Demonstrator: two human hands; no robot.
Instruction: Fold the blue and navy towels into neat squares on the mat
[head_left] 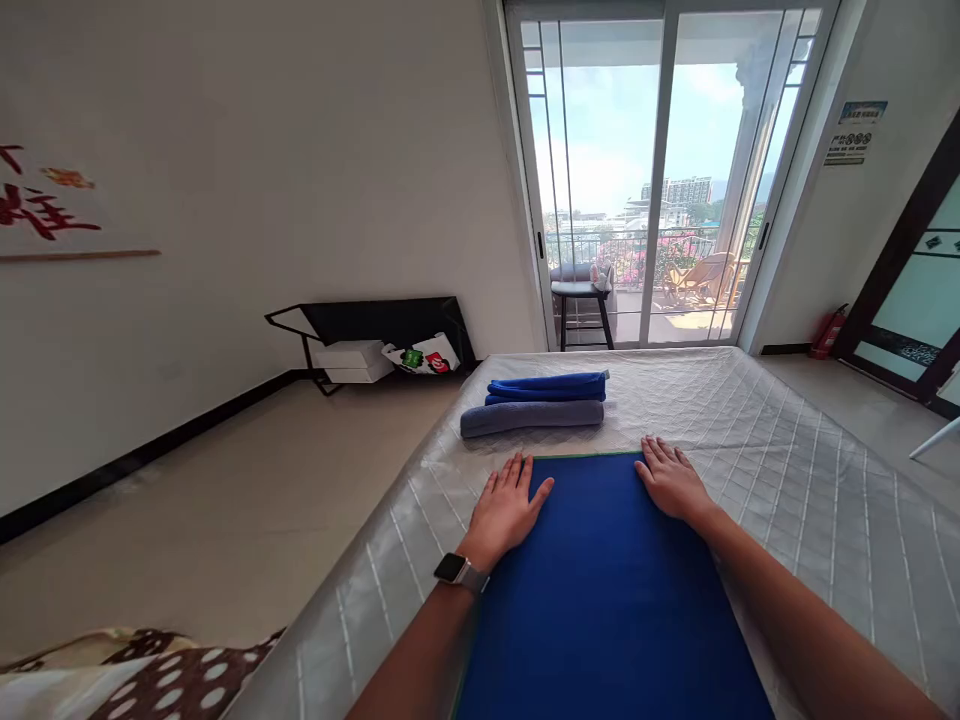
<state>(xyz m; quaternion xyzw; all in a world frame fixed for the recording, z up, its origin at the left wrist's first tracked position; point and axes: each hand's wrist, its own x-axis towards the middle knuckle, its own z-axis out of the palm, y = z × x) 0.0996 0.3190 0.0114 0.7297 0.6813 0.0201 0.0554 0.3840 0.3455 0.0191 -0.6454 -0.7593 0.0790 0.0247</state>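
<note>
Blue cloth: I see the cloth [600,570] spread flat on the quilted bed [817,500], running from its green-trimmed far edge out of view below.
Feel: I judge it light, soft and limp, hard to damage, likely to wrinkle if pushed.
Hold: I would pinch the two far corners, beside the fingertips.
Left hand: my left hand [510,510] lies palm down over the left border, fingers extended, thumb spread inward, gripping nothing; a watch [451,569] circles the wrist.
Right hand: my right hand [670,482] mirrors it at the far right corner, flat, clamped on nothing.
Arms: both reach forward, well apart, the cloth between.
Beyond: a grey roll [532,418] and blue bundle [551,387].
</note>
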